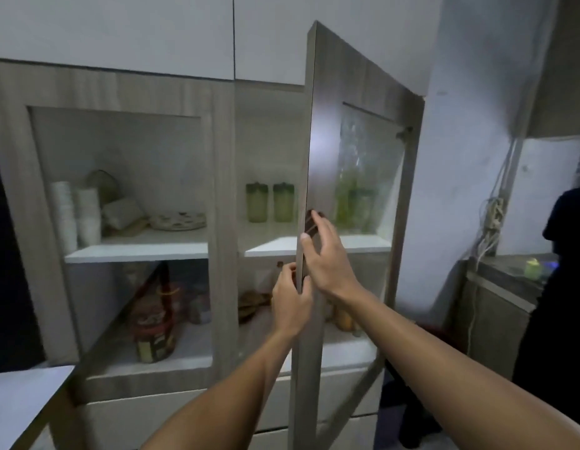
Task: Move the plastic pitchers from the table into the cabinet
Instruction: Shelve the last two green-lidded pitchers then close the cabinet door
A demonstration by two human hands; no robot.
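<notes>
- We are gripping the cabinet door (318,157) edge-on: left hand (292,303) fingers wrapped around it, right hand (324,258) fingers loosely spread at the handle (311,224).
- Green pitchers (271,203) are standing far left of it.

Left hand (292,300) curled, right hand (324,254) spread.

Two bare forearms are showing, with no sleeve, watch or ring visible on them. The left hand (292,302) and right hand (324,254) are both ungloved, nails cut short.
</notes>
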